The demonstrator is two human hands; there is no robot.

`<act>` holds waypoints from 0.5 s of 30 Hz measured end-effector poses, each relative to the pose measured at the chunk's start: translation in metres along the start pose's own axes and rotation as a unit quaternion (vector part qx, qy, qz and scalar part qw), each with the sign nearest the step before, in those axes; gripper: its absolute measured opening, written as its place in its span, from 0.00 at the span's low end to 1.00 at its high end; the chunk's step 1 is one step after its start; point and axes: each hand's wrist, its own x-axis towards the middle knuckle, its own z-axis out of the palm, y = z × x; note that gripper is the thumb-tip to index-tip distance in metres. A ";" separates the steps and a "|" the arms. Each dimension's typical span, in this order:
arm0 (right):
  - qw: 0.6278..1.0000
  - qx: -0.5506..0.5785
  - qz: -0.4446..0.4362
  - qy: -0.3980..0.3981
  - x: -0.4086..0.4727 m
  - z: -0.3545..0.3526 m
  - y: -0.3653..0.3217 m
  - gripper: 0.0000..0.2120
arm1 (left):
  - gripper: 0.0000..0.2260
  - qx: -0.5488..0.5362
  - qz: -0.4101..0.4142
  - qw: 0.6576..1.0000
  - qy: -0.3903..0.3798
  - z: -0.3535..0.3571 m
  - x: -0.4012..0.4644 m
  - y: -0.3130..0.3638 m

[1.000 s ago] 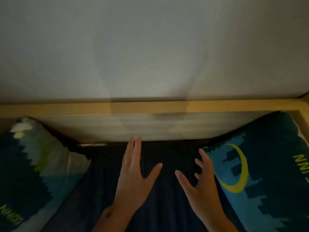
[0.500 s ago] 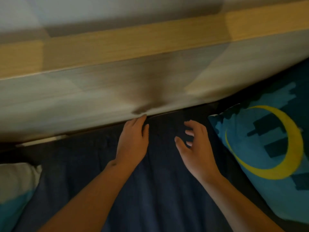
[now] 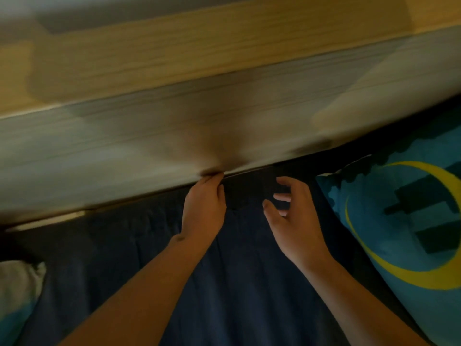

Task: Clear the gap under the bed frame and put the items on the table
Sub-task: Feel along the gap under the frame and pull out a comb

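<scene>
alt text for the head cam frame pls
Left hand reaches into the dark gap where the navy bedding meets the wooden bed frame; right hand hovers open beside it. A moon-print pillow lies at right.

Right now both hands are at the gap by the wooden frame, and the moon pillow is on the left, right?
Not quite. The moon pillow is on the right, beside the right hand. The head view shows it. The rest holds: the left hand and right hand are at the gap by the wooden frame.
</scene>
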 end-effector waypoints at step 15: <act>1.000 0.007 0.003 -0.023 0.016 -0.010 -0.009 0.22 | 0.15 -0.035 -0.062 0.997 0.036 -0.006 -0.002 0.008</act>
